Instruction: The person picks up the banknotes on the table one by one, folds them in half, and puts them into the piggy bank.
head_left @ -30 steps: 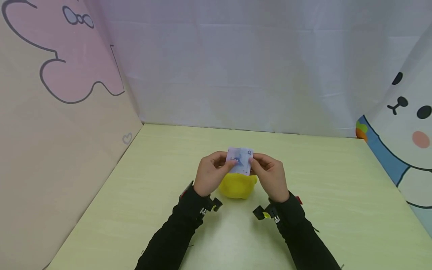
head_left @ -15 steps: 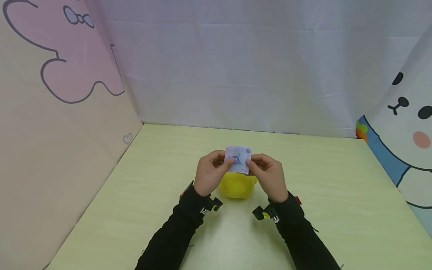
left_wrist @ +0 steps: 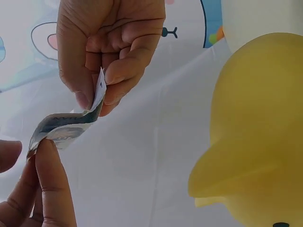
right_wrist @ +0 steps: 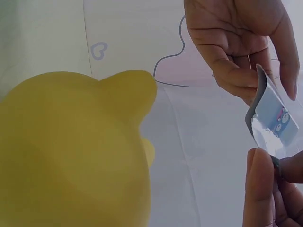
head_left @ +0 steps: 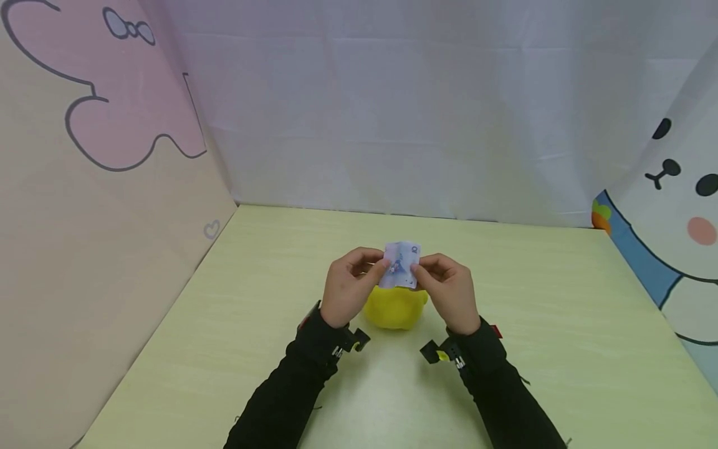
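A small creased banknote [head_left: 400,265], pale purple with a blue figure, is held up above a rounded yellow figure [head_left: 395,310]. My right hand [head_left: 451,293] pinches its right side between thumb and fingers. At the other end, the fingers of my left hand [head_left: 352,284] touch the back of the note. The left thumb [left_wrist: 9,155] stands apart from the paper in both wrist views. Seen edge-on in the left wrist view, the banknote [left_wrist: 66,124] bends in a wave. The yellow figure [left_wrist: 265,123] has a jutting part and a dark spot like an eye.
The figure stands on a pale yellow-green table [head_left: 269,312]. White cloth [head_left: 392,125] hangs behind it. Side walls carry cartoon prints, a pink shape [head_left: 129,93] at left and a white animal [head_left: 673,218] at right. Both wrists wear small black camera mounts.
The banknote shifts slightly left, then back to the right, between the hands. Its left edge now sits farther from the left thumb. The yellow figure stays in place.
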The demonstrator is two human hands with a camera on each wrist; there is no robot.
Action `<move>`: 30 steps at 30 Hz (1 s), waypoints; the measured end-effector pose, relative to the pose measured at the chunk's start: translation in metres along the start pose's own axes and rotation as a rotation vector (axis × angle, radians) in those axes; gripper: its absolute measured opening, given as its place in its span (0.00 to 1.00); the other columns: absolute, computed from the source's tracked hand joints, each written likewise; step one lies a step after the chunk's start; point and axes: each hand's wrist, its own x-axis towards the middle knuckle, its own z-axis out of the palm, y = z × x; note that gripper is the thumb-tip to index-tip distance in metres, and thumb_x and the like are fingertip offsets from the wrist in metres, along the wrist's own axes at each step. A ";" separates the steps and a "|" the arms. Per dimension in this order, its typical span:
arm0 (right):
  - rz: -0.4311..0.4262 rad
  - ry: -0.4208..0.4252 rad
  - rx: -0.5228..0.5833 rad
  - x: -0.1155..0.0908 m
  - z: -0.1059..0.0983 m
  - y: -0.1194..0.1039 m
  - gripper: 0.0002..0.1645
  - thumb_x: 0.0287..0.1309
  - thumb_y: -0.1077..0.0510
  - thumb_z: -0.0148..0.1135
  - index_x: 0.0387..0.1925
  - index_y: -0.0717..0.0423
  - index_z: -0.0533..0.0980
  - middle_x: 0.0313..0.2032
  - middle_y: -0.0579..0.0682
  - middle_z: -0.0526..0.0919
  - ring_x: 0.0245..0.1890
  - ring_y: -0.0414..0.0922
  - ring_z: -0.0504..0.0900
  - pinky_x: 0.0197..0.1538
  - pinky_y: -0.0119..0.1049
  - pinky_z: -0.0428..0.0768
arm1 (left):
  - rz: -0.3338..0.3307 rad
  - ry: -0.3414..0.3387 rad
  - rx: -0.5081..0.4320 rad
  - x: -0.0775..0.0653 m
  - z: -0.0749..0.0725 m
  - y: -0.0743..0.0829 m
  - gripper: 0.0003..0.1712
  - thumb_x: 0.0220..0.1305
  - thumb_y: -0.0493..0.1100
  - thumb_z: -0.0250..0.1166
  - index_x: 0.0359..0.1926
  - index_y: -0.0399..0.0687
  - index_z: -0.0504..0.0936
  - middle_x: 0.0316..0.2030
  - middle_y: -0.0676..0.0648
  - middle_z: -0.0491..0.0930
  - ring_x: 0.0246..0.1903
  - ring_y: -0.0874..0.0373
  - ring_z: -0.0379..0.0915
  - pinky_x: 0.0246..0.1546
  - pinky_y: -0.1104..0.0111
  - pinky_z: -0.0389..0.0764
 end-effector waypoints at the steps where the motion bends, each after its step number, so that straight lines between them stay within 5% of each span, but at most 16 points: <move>1: 0.003 0.000 0.002 0.000 0.000 0.000 0.10 0.64 0.63 0.62 0.41 0.69 0.79 0.36 0.64 0.84 0.26 0.38 0.83 0.36 0.30 0.85 | 0.003 0.004 -0.007 0.000 0.000 0.000 0.10 0.66 0.38 0.64 0.45 0.36 0.83 0.41 0.38 0.84 0.32 0.57 0.80 0.35 0.73 0.82; 14: -0.003 -0.006 0.013 0.001 0.001 0.001 0.10 0.63 0.64 0.62 0.40 0.71 0.79 0.36 0.64 0.84 0.26 0.37 0.84 0.34 0.30 0.85 | 0.035 -0.063 -0.108 -0.005 0.004 0.003 0.10 0.66 0.35 0.64 0.45 0.34 0.83 0.42 0.35 0.82 0.30 0.58 0.80 0.36 0.67 0.86; 22: -0.026 -0.014 -0.001 0.000 0.003 0.003 0.09 0.63 0.65 0.62 0.40 0.71 0.79 0.39 0.68 0.83 0.27 0.36 0.83 0.34 0.29 0.85 | 0.023 -0.069 -0.043 -0.006 0.008 0.002 0.15 0.64 0.37 0.66 0.51 0.38 0.80 0.50 0.40 0.80 0.43 0.50 0.79 0.43 0.71 0.82; 30: -0.051 -0.010 -0.040 -0.003 0.006 0.001 0.07 0.63 0.66 0.61 0.39 0.69 0.80 0.38 0.66 0.84 0.27 0.35 0.83 0.34 0.28 0.84 | 0.013 -0.074 0.001 -0.006 0.011 -0.001 0.26 0.63 0.37 0.67 0.61 0.41 0.73 0.56 0.39 0.75 0.51 0.45 0.75 0.50 0.60 0.80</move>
